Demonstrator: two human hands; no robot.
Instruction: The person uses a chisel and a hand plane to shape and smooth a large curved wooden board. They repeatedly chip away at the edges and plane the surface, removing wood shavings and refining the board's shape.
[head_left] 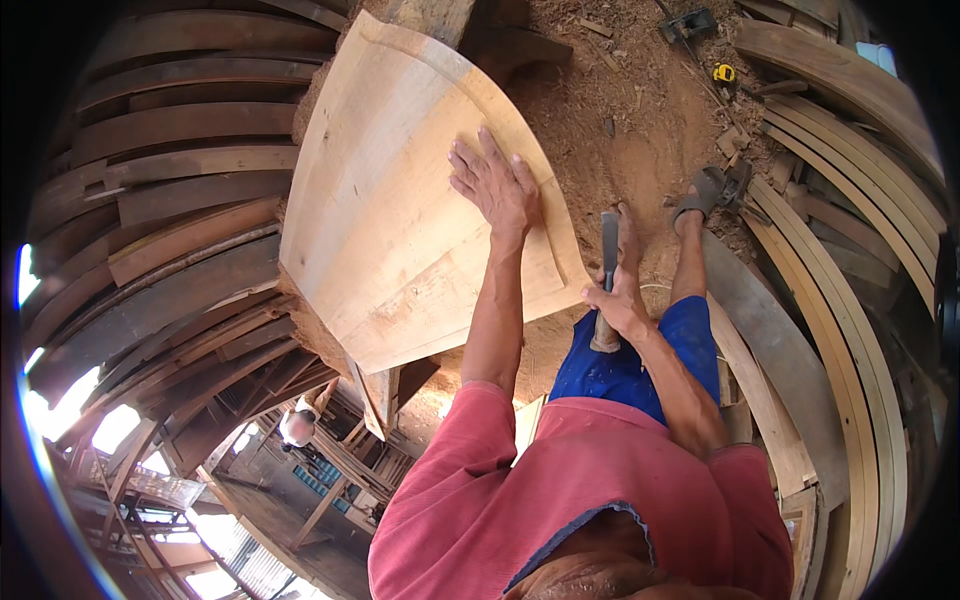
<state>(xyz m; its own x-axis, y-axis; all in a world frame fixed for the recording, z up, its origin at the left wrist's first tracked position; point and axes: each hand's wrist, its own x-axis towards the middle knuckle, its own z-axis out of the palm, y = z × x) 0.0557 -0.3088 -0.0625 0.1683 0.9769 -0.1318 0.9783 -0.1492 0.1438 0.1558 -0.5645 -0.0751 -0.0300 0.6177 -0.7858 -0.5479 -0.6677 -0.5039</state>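
A large pale wooden panel (400,200) with a curved outline and a raised border lies tilted in front of me. My left hand (495,180) rests flat on its right part, fingers spread. My right hand (615,305) is closed around the wooden handle of a chisel (608,250), whose dark steel blade points up beside the panel's right edge. My feet stand on the dirt, one in a grey sandal (705,190).
Stacks of curved dark planks (170,180) fill the left side, and bent pale laths (850,300) the right. Sawdust-covered ground (620,110) holds a yellow tape measure (723,72) and a metal tool (688,22). Another person (298,425) is below at lower left.
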